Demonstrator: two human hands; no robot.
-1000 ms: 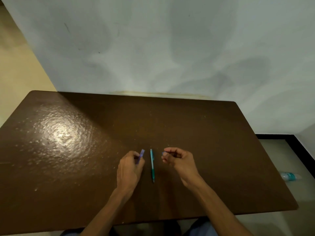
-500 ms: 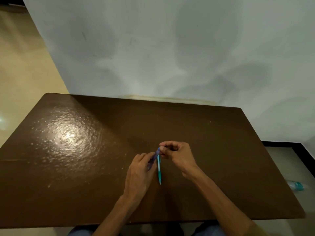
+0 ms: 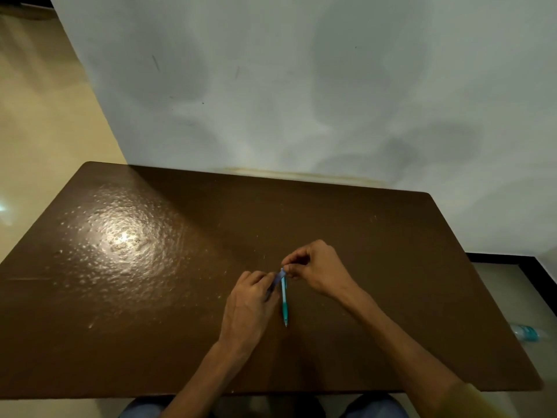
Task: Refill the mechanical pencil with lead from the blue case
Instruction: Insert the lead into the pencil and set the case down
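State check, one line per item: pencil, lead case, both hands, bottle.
Pencil: lying flat on the table.
Blue case: held tilted, in left hand.
Right hand: fingers pinched at the case's top end.
Bottle: lying on the floor.

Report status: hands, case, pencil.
Left hand holds blue case; right hand pinches at its top end. Mechanical pencil flat on table between hands. Nothing in the way.
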